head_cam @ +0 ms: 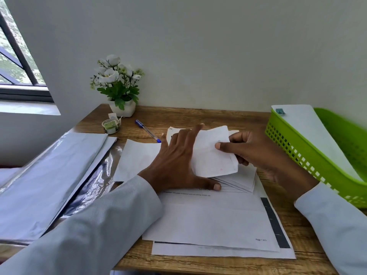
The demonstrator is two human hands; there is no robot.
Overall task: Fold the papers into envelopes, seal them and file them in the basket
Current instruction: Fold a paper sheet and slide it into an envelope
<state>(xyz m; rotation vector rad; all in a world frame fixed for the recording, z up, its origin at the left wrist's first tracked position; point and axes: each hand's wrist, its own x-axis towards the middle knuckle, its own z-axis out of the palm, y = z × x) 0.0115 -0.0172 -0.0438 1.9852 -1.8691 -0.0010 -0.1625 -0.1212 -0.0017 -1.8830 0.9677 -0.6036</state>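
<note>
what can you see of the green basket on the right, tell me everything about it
The green basket looks like moulded plastic, bright lime, with side walls pierced by rows of small square holes and a smooth solid rim. It sits on the wooden table at the right edge, near the wall, partly cut off by the frame. A white sheet with a small blue mark near its top corner lies slanted inside it, leaning over the rim. Neither hand touches it; the right hand is just beside it.
</note>
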